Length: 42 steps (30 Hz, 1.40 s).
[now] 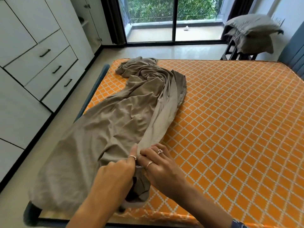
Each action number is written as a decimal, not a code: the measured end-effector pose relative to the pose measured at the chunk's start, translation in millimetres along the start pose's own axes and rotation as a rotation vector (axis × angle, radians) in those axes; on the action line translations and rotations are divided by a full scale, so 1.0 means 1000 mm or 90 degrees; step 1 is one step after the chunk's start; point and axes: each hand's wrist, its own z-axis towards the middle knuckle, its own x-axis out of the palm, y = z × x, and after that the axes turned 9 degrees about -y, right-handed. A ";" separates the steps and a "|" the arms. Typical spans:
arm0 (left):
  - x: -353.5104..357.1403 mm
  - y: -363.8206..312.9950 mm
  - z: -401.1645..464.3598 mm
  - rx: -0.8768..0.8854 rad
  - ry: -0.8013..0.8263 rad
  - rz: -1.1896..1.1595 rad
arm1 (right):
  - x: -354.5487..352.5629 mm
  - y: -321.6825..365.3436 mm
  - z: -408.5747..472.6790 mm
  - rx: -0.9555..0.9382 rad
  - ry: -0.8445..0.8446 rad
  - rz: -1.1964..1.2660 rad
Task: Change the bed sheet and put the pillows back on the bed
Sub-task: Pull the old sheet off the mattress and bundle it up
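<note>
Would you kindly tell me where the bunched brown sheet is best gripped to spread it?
Probably at the near corner hem, where both the left hand and right hand already pinch the sheet. Come from the bed's near edge; the rest lies crumpled along the mattress.

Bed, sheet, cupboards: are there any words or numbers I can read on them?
None. The orange mattress shows only a white diamond pattern, the brown sheet is plain, and the white cupboards carry only black handles. No label, brand or number shows anywhere.
</note>
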 end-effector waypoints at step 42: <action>-0.160 0.051 0.015 -0.237 -0.271 -0.089 | -0.053 -0.210 0.156 0.449 -0.093 0.075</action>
